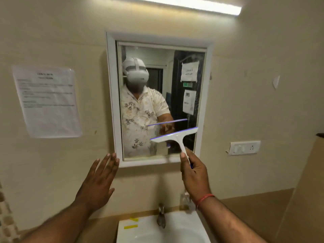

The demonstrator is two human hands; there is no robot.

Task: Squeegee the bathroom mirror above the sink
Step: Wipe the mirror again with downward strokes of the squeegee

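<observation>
Your right hand pinches one white plastic T-shaped squeegee at the rectangular mirror's lower right | left hand spread flat, empty | one white sink below.

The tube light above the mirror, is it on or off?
On. The tube light glows bright white along its length, above the mirror.

— What is the person wearing?
— In the reflection, a cream short-sleeved shirt printed with grey-brown flowers, and a white headset with straps over the head.
— Anything on the arms?
— Both forearms are bare; a thin red thread band circles the right wrist.
</observation>
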